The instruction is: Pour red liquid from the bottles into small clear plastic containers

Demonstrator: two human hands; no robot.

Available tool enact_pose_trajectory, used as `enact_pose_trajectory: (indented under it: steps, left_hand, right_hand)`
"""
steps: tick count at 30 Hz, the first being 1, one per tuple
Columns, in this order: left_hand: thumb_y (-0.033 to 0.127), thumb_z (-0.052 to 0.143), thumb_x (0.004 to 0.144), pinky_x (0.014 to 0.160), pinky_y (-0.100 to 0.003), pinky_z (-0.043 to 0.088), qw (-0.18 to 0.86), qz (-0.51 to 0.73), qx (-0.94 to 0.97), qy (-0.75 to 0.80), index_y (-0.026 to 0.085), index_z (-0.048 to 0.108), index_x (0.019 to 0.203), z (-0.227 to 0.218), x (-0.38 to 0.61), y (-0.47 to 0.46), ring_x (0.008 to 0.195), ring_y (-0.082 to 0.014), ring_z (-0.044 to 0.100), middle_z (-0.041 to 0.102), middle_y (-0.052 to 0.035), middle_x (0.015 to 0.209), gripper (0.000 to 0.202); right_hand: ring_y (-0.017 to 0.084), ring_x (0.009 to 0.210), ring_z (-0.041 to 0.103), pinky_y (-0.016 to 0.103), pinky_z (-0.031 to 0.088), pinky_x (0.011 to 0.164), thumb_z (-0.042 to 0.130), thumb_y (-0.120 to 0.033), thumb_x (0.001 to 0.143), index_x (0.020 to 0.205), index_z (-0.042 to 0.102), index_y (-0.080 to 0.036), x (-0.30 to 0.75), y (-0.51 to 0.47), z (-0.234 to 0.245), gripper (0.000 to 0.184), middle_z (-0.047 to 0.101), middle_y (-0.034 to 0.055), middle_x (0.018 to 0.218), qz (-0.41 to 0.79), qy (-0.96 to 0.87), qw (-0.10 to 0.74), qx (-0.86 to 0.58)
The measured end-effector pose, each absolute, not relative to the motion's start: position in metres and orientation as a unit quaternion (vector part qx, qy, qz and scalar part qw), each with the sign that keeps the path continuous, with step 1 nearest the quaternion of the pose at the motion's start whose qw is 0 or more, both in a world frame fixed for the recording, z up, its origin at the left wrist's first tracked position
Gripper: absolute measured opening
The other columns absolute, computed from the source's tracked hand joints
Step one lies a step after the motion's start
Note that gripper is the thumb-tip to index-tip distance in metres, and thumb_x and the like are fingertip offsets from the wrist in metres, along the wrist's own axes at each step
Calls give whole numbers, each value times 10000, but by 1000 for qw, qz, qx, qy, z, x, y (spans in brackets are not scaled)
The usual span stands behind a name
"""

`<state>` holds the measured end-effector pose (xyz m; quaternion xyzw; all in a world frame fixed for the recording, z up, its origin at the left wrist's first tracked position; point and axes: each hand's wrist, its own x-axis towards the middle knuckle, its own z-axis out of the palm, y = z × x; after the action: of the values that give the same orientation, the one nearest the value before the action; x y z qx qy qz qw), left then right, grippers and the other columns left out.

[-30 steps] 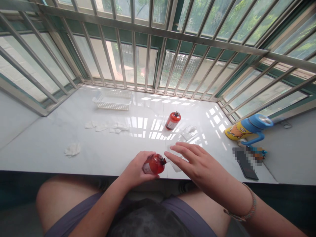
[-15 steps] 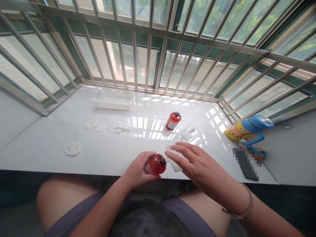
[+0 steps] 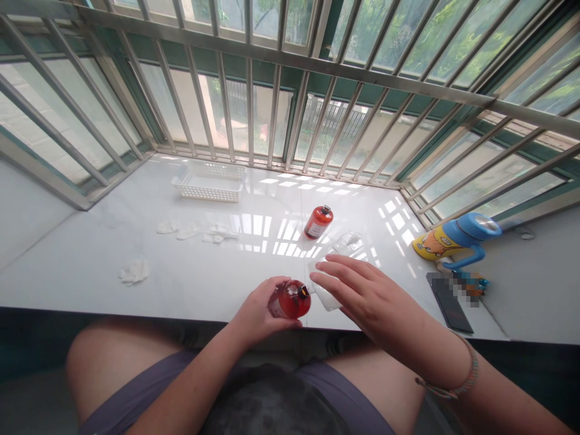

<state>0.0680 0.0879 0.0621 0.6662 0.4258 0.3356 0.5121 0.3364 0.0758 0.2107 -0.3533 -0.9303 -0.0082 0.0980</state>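
Leaning toward two o'clock, a round translucent-red bottle (image 3: pixel 292 301) is gripped by the left hand (image 3: pixel 259 314); a clear plastic container (image 3: pixel 327 298), by the right hand (image 3: pixel 369 290).

Window (image 3: pixel 261 115): daylight floods in toward us past metal bars (image 3: pixel 251 109).
Countertop (image 3: pixel 267 202): gridded glare on white gloss.
Held bottle (image 3: pixel 293 301): label too soft to read.
Knees (image 3: pixel 102 350): dim shade.
Outer edges: bars stretched, leaning.

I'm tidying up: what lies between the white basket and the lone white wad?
A row of crumpled white pieces, seemingly tissue, in the head view.
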Motion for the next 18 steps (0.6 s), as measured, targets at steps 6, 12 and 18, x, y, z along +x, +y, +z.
enact_pose_trajectory:
  steps: [6,12,18]
  left_hand:
    - [368,1034,660,1139,-472,555,526,346,651,424,305,626,1378,70,76,88,1292,-326,695,728,-59,1399,827]
    - [376,1047,636,1122,-466,565,534,356,642,419,304,624,1382,77,82,89,1267,-324,704,735,-55,1380,861]
    - [368,1051,630,1116,-461,569,530,366,643,414,297,628,1375,84,87,90,1265,-323,706,737,-60,1376,860]
  right_hand:
    - [312,1491,539,545,544,1200,545,-77,1063,1567,541,-222,337,79,221,524,626,132,1550,-12,-935,86,-345]
    - [308,1455,555,528,537,1208,597,-41,995,1538,547,-211,341,86,232,572,635,135,1510,26,-935,88,-343]
    - [315,1459,563,516,551,1197,720,-40,894,1545,539,-261,348,95,246,711,635,122,1513,63,-929,83,-354]
